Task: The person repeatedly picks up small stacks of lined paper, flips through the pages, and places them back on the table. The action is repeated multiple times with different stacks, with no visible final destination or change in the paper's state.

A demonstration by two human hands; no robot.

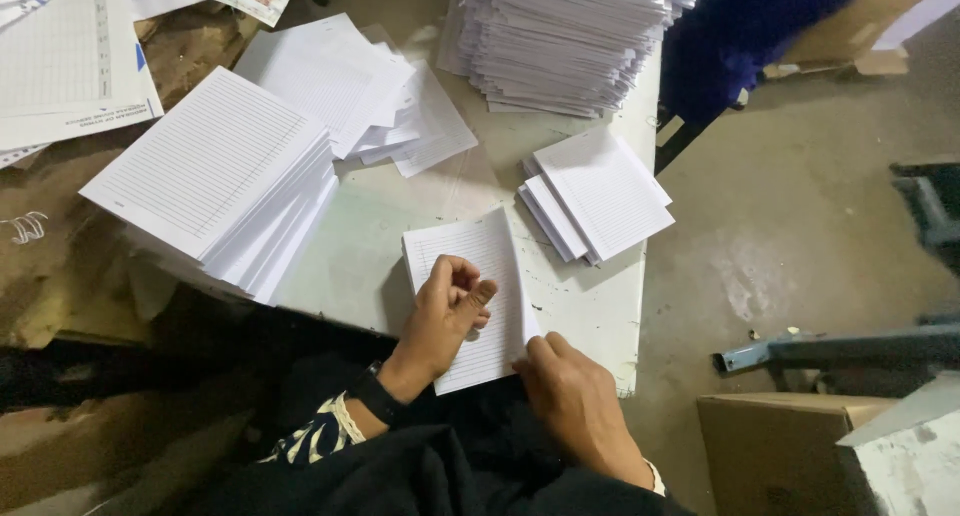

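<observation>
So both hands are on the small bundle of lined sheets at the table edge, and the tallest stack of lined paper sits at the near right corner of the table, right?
Not quite. In the head view the left hand and right hand do rest on the small bundle of lined sheets at the table edge, but the tallest stack of lined paper sits at the far end of the table, not the near right corner.

Left hand (445, 311) lies palm down, fingers curled, thumb raised; right hand (575, 396) beside it, fingertips seemingly pinching, both wrists bent inward.
</observation>
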